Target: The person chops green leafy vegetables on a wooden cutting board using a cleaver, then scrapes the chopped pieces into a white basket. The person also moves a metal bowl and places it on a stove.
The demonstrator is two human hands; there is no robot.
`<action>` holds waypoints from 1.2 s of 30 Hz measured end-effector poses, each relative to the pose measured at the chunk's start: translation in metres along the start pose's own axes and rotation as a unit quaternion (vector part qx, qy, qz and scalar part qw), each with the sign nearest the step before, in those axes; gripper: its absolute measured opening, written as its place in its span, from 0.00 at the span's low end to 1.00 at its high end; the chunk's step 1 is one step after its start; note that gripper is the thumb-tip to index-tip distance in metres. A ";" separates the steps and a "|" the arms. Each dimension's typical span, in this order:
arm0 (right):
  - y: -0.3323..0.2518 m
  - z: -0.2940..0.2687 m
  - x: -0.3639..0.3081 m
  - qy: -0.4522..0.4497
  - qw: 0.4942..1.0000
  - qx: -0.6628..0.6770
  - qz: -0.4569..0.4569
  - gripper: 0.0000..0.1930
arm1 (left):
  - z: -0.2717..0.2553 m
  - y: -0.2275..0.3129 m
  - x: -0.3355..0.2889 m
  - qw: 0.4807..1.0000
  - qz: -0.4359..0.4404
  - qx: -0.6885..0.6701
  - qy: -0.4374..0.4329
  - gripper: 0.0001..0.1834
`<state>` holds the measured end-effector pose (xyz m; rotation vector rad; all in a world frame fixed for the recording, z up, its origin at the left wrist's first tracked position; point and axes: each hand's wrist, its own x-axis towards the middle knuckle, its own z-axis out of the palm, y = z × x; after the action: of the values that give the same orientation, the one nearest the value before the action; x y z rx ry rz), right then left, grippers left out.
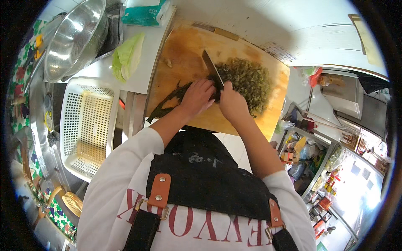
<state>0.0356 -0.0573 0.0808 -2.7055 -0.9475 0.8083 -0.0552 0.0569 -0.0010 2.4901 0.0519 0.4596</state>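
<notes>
My right hand (231,101) is closing its fingers around the handle of a knife (212,69) over the middle of the cutting board (180,50). My left hand (197,98) is lying over dark greens (165,104), just left of the board's middle; its fingers are hiding their undersides, so I cannot tell whether they are gripping. The uncut greens are lying to the left of the blade, nearer my left hand, their long axis running from the board's near left corner toward its middle, and the blade is pointing away from me across that line. They are looking limp, damp and stringy. Across the board's right half a chopped heap (247,81) is spreading, crumbly and olive green, over worn, stained wood. Beyond the board's left edge, a pale, ribbed cabbage leaf (127,58) is lying near a perforated white plastic basket (67,104) and a shiny round metal bowl (71,46).
</notes>
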 end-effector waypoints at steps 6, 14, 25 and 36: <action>0.002 0.020 -0.017 -0.024 0.999 0.011 0.047 0.08 | 0.002 -0.001 0.001 0.999 -0.005 -0.023 -0.028 0.15; 0.002 0.001 -0.029 -0.040 0.999 -0.003 0.022 0.11 | -0.005 -0.001 -0.004 1.000 -0.014 0.007 -0.015 0.14; -0.017 -0.011 -0.037 -0.098 0.993 -0.050 0.048 0.11 | -0.006 -0.002 -0.014 1.000 -0.011 0.018 0.015 0.14; -0.011 0.002 -0.028 -0.036 0.999 -0.023 0.002 0.09 | -0.012 0.001 -0.013 0.996 0.003 0.054 0.066 0.12</action>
<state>0.0100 -0.0662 0.0949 -2.7343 -0.9892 0.9010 -0.0715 0.0614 0.0047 2.5616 0.1255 0.6399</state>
